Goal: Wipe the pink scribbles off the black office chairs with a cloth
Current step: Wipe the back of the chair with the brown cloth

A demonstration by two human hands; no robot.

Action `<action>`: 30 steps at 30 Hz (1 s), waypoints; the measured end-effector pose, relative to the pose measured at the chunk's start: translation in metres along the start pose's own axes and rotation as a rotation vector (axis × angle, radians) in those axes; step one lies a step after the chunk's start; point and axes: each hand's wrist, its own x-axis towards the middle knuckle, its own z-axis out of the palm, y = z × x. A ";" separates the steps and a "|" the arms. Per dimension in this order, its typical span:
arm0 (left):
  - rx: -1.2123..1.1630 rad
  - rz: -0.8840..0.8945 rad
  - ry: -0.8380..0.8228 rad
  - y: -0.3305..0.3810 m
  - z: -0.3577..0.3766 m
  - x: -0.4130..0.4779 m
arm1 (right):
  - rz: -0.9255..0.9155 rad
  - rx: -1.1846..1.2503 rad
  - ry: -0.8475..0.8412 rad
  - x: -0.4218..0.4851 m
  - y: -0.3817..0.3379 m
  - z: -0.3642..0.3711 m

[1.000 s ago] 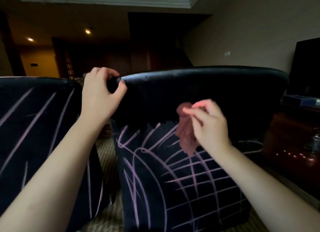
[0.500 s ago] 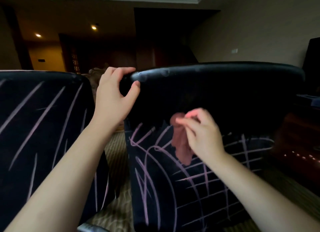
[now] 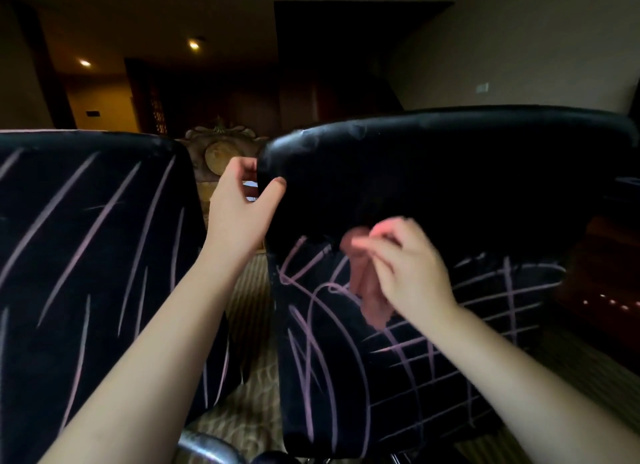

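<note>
Two black office chair backs face me. The right chair [image 3: 450,186] is bare black on its upper half, and pink scribbles [image 3: 398,359] cover its lower half. My left hand [image 3: 239,210] grips this chair's upper left edge, thumb on the near side. My right hand [image 3: 405,269] pinches a reddish-pink cloth [image 3: 370,300] against the chair back at the upper edge of the scribbles; the hand is blurred. The left chair [image 3: 86,255] carries long slanted pink strokes [image 3: 104,217] across its whole back.
A patterned carpet [image 3: 249,325] shows in the gap between the chairs. A metal chair part [image 3: 207,444] gleams at the bottom. Dark wooden furniture [image 3: 609,273] stands right of the chairs. An ornate light-coloured piece [image 3: 218,151] sits behind the gap.
My left hand slid from the chair's top rim down onto its left edge. My right hand with the cloth moved left and down along the scribbles' upper border. The camera turned left.
</note>
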 end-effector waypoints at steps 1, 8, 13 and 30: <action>0.008 0.007 -0.019 0.001 -0.001 0.000 | -0.004 -0.012 -0.077 -0.012 -0.002 0.004; -0.211 -0.098 -0.176 0.002 -0.005 -0.004 | -0.008 0.046 0.274 0.043 -0.013 -0.036; -0.196 -0.067 -0.177 0.006 -0.002 -0.006 | -0.012 0.044 0.062 0.001 -0.011 -0.003; -0.352 -0.065 -0.282 0.001 0.011 -0.033 | -0.016 0.053 -0.020 -0.002 -0.037 -0.023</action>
